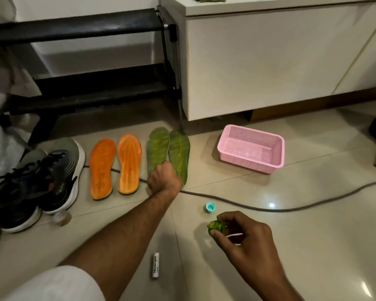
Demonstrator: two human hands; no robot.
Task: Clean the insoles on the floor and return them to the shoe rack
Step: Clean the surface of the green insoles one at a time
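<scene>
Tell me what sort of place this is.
Probably a home's entryway or shoe corner. A black shoe rack stands against the wall beside a white cabinet, and sneakers, orange insoles and green insoles lie on the glossy tiled floor.

Dim warm indoor light, lamp glare on floor [271,205], bowed edges

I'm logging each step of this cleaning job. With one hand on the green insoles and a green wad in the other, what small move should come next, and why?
Probably lift one green insole off the floor and bring the green cloth to it. The left hand already grips the heel end of the pair, the right hand pinches the wadded cloth, and all four insoles lie on the floor.
</scene>
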